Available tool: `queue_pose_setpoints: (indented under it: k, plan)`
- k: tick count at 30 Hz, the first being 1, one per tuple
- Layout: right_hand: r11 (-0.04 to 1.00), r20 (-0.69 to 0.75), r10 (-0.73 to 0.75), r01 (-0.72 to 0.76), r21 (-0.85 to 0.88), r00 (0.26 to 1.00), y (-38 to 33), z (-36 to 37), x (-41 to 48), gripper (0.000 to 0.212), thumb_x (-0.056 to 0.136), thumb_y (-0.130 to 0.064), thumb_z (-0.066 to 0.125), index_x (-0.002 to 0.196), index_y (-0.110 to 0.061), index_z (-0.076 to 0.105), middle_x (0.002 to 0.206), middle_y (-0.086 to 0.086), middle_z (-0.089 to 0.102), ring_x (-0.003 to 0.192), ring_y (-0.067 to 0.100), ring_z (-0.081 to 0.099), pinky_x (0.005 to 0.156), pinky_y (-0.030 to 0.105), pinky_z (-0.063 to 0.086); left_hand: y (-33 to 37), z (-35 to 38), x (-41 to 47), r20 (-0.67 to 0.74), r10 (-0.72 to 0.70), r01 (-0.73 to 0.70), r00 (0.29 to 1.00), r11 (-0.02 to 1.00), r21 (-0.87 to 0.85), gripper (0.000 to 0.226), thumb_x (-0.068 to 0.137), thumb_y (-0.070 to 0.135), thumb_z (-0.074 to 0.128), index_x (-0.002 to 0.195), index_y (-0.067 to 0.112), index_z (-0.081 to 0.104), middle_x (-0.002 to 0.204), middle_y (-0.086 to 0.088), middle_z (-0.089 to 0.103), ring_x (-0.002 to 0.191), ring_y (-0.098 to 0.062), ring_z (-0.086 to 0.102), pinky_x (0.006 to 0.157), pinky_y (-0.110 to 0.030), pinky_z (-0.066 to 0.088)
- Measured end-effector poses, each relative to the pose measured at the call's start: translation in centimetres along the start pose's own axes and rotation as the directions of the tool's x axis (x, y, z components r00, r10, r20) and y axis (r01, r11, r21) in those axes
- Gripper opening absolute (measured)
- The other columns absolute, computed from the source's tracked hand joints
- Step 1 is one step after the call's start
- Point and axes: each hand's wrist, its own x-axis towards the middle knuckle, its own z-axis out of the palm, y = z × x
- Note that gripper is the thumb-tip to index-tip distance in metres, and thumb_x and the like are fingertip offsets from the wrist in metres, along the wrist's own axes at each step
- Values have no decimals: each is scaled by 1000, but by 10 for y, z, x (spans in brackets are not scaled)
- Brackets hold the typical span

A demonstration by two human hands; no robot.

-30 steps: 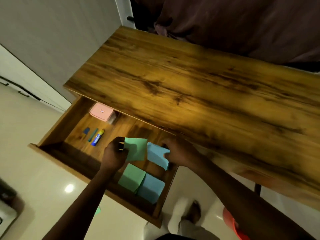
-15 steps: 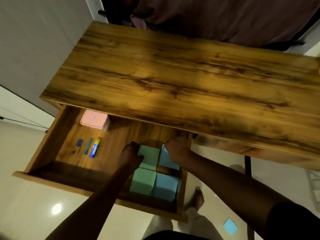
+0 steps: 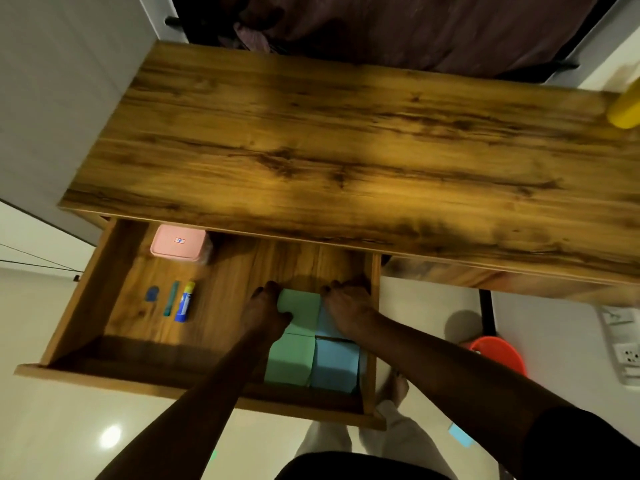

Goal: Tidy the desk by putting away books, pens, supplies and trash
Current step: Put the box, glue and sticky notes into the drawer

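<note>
Here both grips press flat, left hand (image 3: 265,311) on the green pad (image 3: 298,303), right hand (image 3: 348,306) on blue, at the drawer's (image 3: 86,296) four o'clock; a careless shove could topple the stacks.

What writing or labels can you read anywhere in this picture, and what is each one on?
None can be read.
Pink box in the drawer: small red and blue label on its lid, too small to read.
Glue stick: blue and white printed wrapper, too blurred to read.
Green and blue paper blocks: no print visible.
</note>
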Motion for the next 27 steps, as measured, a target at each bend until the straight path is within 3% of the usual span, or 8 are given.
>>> queue_pose_setpoints:
  k: [8, 12, 17, 21, 24, 27]
  plan:
    - [1000, -56, -26, 27, 14, 998, -2, 2, -11, 25, 99, -11, 58, 123, -5, 61, 116, 15, 70, 103, 35, 70, 85, 45, 57, 4, -3, -6, 14, -5, 5, 1000, 1000, -13, 69, 75, 23, 86, 134, 16, 50, 129, -11, 56, 112, -31, 59, 84, -37, 57]
    - [949, -196, -17, 78, 306, 981, 12, -6, -25, 26, 91, -10, 69, 116, -11, 69, 111, 11, 73, 100, 30, 72, 85, 40, 59, 29, -13, -22, -117, 59, -60, 991, 998, -6, 66, 76, 25, 84, 133, 20, 51, 134, -9, 49, 116, -33, 57, 88, -47, 58]
    - [700, -413, 233, 143, 700, 880, 44, 4, -67, 16, 88, -28, 70, 103, -23, 67, 101, -3, 72, 94, 17, 70, 79, 34, 59, 87, -22, -54, -199, 226, -246, 954, 966, -84, 38, 87, 28, 76, 122, 23, 62, 119, -1, 63, 98, -21, 66, 78, -32, 54]
    - [392, -348, 479, 159, 906, 806, 75, 36, -138, 15, 88, -22, 71, 103, -21, 73, 101, -9, 74, 93, 6, 69, 80, 24, 56, 140, -10, -95, -182, 378, -401, 907, 910, -108, 27, 89, 31, 74, 113, 28, 63, 109, 10, 62, 87, -10, 63, 72, -26, 52]
    - [277, -302, 635, 156, 948, 711, 85, 73, -199, 11, 89, -19, 74, 100, -17, 75, 97, -7, 76, 91, 6, 71, 80, 18, 56, 172, 15, -126, -92, 444, -454, 891, 875, -170, 24, 89, 32, 73, 111, 31, 62, 106, 15, 62, 90, -5, 62, 76, -31, 57]
    - [177, -191, 741, 88, 980, 644, 84, 113, -255, 8, 90, -19, 73, 98, -19, 75, 95, -11, 76, 90, 3, 71, 78, 20, 57, 197, 47, -157, -7, 556, -546, 831, 814, -198, 28, 88, 28, 74, 115, 28, 63, 110, 13, 65, 90, -4, 63, 79, -39, 59]
